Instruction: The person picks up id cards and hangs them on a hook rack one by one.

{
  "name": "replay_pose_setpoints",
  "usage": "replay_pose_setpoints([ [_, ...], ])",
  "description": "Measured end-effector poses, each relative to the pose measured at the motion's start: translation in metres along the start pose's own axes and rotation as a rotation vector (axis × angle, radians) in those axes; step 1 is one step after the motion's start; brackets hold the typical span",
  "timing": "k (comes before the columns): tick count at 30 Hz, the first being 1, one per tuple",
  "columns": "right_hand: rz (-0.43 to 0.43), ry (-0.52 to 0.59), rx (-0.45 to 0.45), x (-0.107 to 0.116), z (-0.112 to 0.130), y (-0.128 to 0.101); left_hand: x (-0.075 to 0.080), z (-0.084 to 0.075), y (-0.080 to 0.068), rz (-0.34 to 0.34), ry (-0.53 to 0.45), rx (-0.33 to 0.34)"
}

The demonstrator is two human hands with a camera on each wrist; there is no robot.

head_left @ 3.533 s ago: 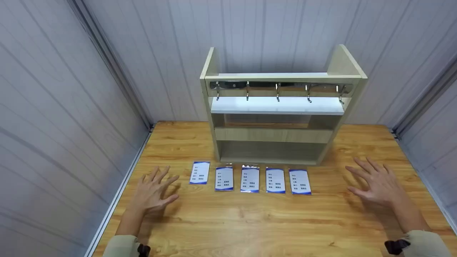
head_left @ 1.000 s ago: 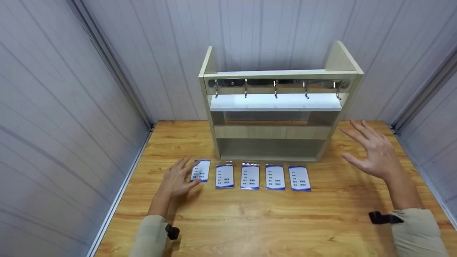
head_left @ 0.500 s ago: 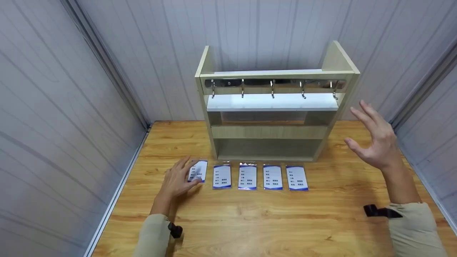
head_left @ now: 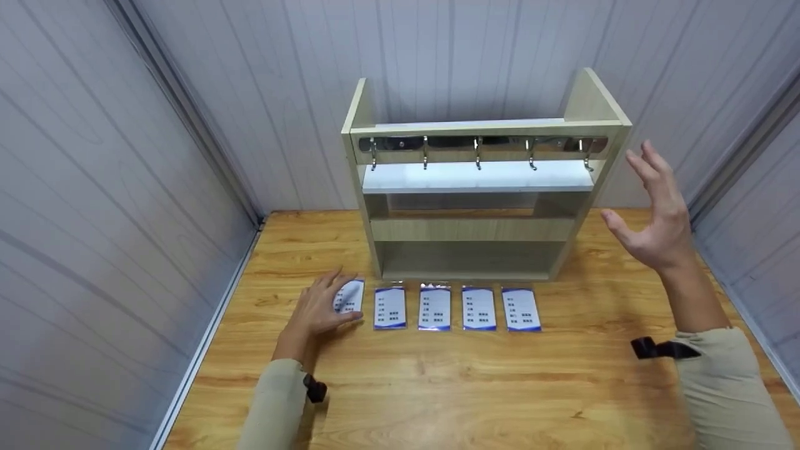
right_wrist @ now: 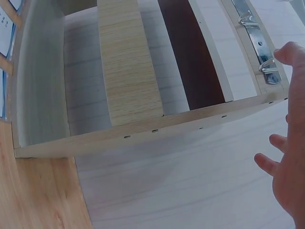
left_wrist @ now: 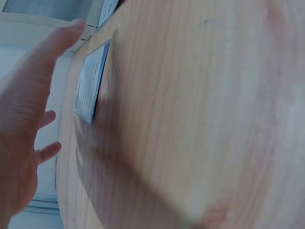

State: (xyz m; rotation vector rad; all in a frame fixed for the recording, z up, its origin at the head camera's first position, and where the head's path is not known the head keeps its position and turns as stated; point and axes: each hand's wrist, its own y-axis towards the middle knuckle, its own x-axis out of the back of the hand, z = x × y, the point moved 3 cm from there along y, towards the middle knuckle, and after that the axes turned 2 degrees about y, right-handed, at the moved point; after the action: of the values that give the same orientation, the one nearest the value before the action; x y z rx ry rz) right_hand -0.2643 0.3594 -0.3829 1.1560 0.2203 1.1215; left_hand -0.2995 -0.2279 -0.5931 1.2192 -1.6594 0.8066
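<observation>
My left hand (head_left: 317,307) hovers by the leftmost card (head_left: 352,297), fingers spread around its left side and partly covering it. In the left wrist view a gap shows between the thumb and that card (left_wrist: 90,83), which lies flat on the table. Several similar white cards with blue borders and printed text, like this second card (head_left: 390,309), form a row to its right. Raised beside the right side of the wooden shelf (head_left: 475,229), my right hand (head_left: 664,215) has its thumb and fingers apart and holds nothing.
A metal rail (head_left: 450,143) with several hooks runs across the shelf's upper front. Wood-grain table (head_left: 475,394) lies beneath everything. Pale panelled walls (head_left: 300,94) enclose the back and both sides.
From the left table edge, my left hand has moved rightward to the leftmost card. My right hand has risen from near the table to beside the shelf's upper part. The cards have stayed put.
</observation>
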Motion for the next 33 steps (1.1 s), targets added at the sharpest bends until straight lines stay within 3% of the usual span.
replay_pose_setpoints([
  [5, 0.016, 0.006, -0.043, -0.002, -0.002, 0.012, 0.0, 0.004, 0.002, 0.046, 0.002, 0.012],
  [10, 0.022, 0.105, -0.113, -0.004, -0.004, 0.025, 0.003, 0.007, 0.009, 0.081, 0.025, 0.015],
  [18, 0.012, 0.202, -0.189, -0.005, -0.006, 0.044, 0.008, 0.007, 0.022, 0.094, 0.001, 0.01],
  [21, 0.013, 0.208, -0.201, -0.006, -0.004, 0.049, 0.007, 0.006, 0.023, 0.108, -0.001, 0.04],
  [26, 0.023, 0.229, -0.247, -0.01, -0.001, 0.056, -0.001, 0.006, 0.02, 0.103, 0.014, 0.094],
  [33, 0.023, 0.311, -0.213, -0.015, -0.007, 0.06, -0.01, 0.01, 0.019, 0.058, 0.045, 0.094],
])
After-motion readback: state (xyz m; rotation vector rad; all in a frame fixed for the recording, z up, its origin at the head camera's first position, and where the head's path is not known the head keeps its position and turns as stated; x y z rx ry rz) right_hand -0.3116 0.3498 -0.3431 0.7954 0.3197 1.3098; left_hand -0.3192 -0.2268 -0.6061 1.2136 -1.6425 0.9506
